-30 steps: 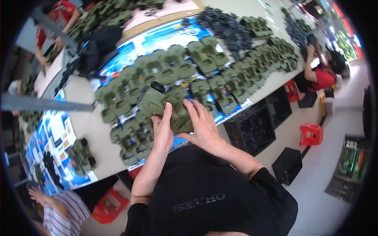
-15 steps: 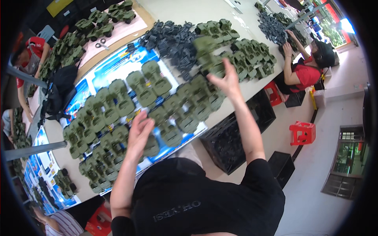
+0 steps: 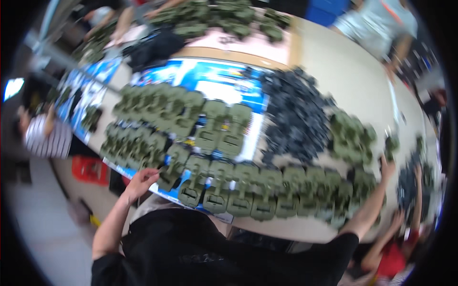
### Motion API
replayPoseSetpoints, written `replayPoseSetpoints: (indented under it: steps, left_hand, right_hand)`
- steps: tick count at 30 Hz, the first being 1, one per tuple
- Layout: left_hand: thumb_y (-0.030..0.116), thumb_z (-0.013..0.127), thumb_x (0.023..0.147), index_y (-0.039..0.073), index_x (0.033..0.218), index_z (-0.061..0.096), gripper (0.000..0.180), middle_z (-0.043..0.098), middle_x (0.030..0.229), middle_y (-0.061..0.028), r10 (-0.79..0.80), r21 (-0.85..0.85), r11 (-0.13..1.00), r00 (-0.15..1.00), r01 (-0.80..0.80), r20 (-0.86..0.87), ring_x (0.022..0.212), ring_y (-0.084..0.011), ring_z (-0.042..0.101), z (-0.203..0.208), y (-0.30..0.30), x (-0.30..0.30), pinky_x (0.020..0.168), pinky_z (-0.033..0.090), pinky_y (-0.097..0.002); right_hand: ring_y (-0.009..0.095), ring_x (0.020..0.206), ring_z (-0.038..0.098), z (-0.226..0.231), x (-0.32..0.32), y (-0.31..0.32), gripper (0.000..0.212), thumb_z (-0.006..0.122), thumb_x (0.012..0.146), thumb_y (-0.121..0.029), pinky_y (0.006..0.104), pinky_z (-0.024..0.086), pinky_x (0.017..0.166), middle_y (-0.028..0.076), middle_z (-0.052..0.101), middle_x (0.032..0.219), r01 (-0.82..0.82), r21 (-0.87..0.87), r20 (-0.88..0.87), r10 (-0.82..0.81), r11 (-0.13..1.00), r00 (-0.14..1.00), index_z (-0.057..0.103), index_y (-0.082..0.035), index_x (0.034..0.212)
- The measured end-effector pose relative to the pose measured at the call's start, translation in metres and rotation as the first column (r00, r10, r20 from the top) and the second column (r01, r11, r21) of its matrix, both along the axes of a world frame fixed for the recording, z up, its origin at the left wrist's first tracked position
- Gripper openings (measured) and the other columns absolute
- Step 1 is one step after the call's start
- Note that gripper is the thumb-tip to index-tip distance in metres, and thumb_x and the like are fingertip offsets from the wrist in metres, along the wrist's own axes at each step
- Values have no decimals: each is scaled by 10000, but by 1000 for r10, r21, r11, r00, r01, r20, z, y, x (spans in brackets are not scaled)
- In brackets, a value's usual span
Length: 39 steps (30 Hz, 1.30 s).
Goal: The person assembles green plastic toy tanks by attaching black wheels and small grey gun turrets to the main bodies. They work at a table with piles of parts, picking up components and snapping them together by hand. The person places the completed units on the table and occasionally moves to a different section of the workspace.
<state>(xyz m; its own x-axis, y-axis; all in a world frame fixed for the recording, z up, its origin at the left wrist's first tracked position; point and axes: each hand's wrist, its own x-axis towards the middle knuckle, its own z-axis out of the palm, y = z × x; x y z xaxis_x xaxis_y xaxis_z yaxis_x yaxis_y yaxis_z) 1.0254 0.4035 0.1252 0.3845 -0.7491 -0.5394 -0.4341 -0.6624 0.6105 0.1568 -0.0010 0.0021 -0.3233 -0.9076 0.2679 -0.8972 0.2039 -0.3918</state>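
Olive-green plastic toy vehicle bodies (image 3: 217, 186) stand in long rows on the table before me. My left hand (image 3: 142, 183) is at the table's front edge, beside one of these bodies (image 3: 172, 164); its fingers are loosely bent and apart, with nothing visible in them. Far to the right, my right arm is stretched out. My right hand (image 3: 387, 167) has its fingers at a single green toy vehicle body (image 3: 392, 144) and seems to grip its near end, though blur softens the contact. A cluster of green bodies (image 3: 353, 138) lies left of that hand.
A heap of dark grey plastic parts (image 3: 296, 114) lies mid-table. Blue-and-white printed sheets (image 3: 191, 74) lie under the rows. Scissors (image 3: 229, 40) rest on a pink sheet at the back. Other people work around the table; a red stool (image 3: 89, 170) stands at left.
My view has swung to the right, and the rows now run across it. My right hand has moved farther right with a green body; my left hand is now nearer the front edge.
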Motion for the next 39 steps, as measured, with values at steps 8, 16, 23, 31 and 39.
replayPoseSetpoints:
  steps: [8, 16, 23, 31, 39]
  left_hand:
    - [304, 618, 876, 39, 1129, 588, 368, 629, 889, -41, 17, 106, 994, 997, -25, 77, 768, -95, 576, 9, 31, -30, 670, 479, -254]
    - [408, 565, 882, 36, 1153, 579, 460, 622, 1088, -155, -268, 81, 962, 960, 261, 80, 1000, -265, 600, -14, 29, -28, 866, 475, -344]
    - [482, 562, 857, 50, 1191, 556, 546, 629, 1065, -146, -240, 150, 955, 964, 255, -111, 1010, -279, 592, -7, 40, 20, 885, 463, -353]
    - [231, 548, 925, 7, 1049, 614, 264, 635, 847, -28, 353, -305, 818, 844, -488, -404, 718, -77, 584, 3, 108, 191, 665, 480, -227]
    - [193, 552, 873, 5, 1007, 597, 234, 615, 841, -104, 913, -606, 348, 404, -716, 47, 775, -225, 591, -130, 185, 507, 717, 474, -350]
  right_hand:
    - [306, 1090, 528, -68, -33, -24, 476, 668, 821, -256, 373, 411, 924, 177, 560, 1183, -132, 64, 201, 117, 989, 972, 536, 16, 1188]
    - [292, 1075, 536, -46, 18, -7, 399, 639, 843, -204, 362, 424, 905, 176, 566, 1168, -178, 62, -62, 182, 982, 981, 552, 20, 1162]
    - [281, 1062, 544, -18, 107, 14, 334, 613, 863, -160, 352, 434, 888, 174, 570, 1155, -271, -61, -370, 230, 961, 900, 565, 23, 1139]
    - [246, 1004, 564, 113, 549, 157, 179, 520, 905, -26, 321, 459, 841, 158, 593, 1100, -751, -129, -17, 756, 648, 655, 604, 32, 1052]
    - [192, 1076, 542, 154, 1120, 337, 350, 524, 914, -107, 307, 461, 838, 88, 563, 1163, -984, -3, 996, 90, 180, 14, 482, 21, 1237]
